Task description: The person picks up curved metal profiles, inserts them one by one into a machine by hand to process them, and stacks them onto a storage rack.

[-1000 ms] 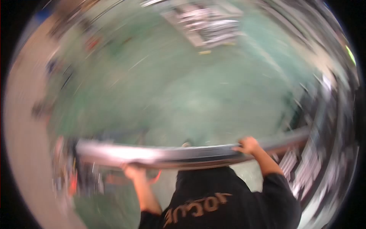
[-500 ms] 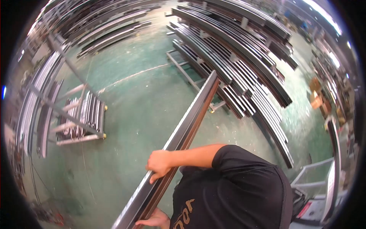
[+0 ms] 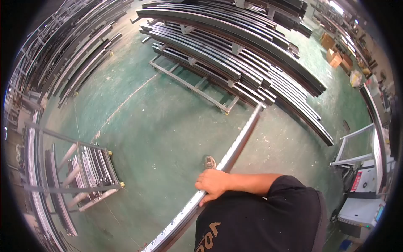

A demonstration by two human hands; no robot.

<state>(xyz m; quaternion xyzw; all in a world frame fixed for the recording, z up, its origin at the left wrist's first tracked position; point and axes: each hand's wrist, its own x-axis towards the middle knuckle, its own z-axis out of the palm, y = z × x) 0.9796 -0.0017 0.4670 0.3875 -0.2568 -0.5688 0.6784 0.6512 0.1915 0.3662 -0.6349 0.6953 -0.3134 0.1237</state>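
My right hand (image 3: 213, 183) grips a long metal profile (image 3: 181, 218) from above, fingers over its far edge and thumb on the near side. The upper face of the profile carries a shiny printed film, and its side is dark brown. It slants from the bottom edge of the view up to the right, where its far tip lies in line with the ends of the stacked profiles; I cannot tell whether they touch. My left hand is out of view. A shoe (image 3: 210, 162) shows beside the profile on the green floor.
A rack with several tiers of long dark profiles (image 3: 235, 35) stands ahead to the right. A low trolley (image 3: 100, 199) holds short profiles at the left. More profiles lie at the upper left. A white-framed stand (image 3: 354, 159) and cardboard boxes (image 3: 334, 58) are at the right.
The profile has turned so its film-covered face is uppermost, and its far tip shows lower and farther right. My left hand, under the profile before, has left the view. The whole view has shifted.
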